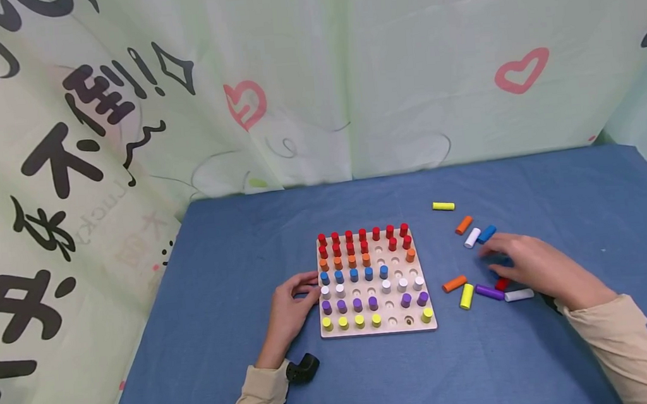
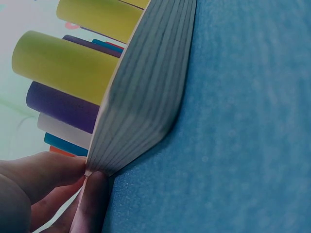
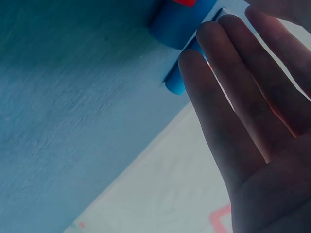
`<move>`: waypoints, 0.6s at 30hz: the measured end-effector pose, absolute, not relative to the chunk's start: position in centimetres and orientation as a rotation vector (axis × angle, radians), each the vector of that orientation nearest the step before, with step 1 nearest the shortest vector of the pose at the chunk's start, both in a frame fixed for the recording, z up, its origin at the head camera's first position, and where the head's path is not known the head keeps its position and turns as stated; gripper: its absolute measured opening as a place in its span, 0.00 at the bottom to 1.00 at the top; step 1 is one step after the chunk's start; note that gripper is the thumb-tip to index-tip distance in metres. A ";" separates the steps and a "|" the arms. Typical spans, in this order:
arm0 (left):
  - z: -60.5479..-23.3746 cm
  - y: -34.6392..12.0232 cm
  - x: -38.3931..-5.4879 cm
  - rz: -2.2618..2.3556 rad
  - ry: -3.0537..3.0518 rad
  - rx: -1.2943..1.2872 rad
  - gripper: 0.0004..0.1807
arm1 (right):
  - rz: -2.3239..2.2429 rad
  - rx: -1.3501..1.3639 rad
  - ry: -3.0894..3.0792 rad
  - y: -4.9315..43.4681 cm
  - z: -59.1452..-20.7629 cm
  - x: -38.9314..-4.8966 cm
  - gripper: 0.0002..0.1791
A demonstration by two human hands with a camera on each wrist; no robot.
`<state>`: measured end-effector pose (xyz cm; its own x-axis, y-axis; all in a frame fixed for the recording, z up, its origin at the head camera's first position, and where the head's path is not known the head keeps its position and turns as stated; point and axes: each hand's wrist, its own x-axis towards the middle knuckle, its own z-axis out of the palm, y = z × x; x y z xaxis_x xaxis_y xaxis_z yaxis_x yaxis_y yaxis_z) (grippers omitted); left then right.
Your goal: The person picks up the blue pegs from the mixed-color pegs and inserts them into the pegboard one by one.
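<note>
A wooden pegboard (image 1: 391, 326) stands in the middle of the table, with rows of red, orange, blue, white, purple and yellow pegs and some bare holes. My left hand (image 1: 291, 312) pinches its left edge; in the left wrist view the thumb (image 2: 48, 170) and a finger meet at the board's side (image 2: 141, 102). Over the loose pegs on the right, my right hand (image 1: 528, 265) reaches with fairly straight fingers and nothing visibly held. Its fingertips are near a blue peg (image 1: 487, 234), and a red peg (image 1: 502, 283) lies partly under it.
Between board and right hand lie loose pegs: yellow (image 1: 443, 206), orange (image 1: 464, 224), white (image 1: 472, 238), another orange (image 1: 454, 283), another yellow (image 1: 466, 296), purple (image 1: 490, 292) and another white (image 1: 519, 295). A printed curtain (image 1: 406, 94) hangs behind the blue tablecloth (image 1: 236, 247).
</note>
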<state>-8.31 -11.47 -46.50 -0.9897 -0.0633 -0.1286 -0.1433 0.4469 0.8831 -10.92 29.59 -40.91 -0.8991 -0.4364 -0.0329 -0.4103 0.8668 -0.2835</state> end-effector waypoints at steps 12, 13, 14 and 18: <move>-46.4 -11.5 -8.3 1.612 2.593 -0.196 0.17 | -0.400 -0.646 2.932 30.6 -40.8 -10.8 0.13; -46.4 -11.5 -8.3 1.609 2.595 -0.195 0.17 | -0.401 -0.644 2.932 30.7 -40.8 -10.7 0.13; -46.4 -11.5 -8.3 1.606 2.599 -0.193 0.17 | -0.399 -0.640 2.936 30.7 -40.8 -10.7 0.13; -46.5 -11.5 -8.3 1.607 2.604 -0.192 0.17 | -0.396 -0.626 2.945 30.6 -40.8 -10.4 0.13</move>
<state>-8.30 -11.45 -46.49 -0.9893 -0.0664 -0.1296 -0.1456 0.4432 0.8845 -10.43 30.60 -40.75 -0.9098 -0.4122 -0.0482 -0.3848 0.8814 -0.2740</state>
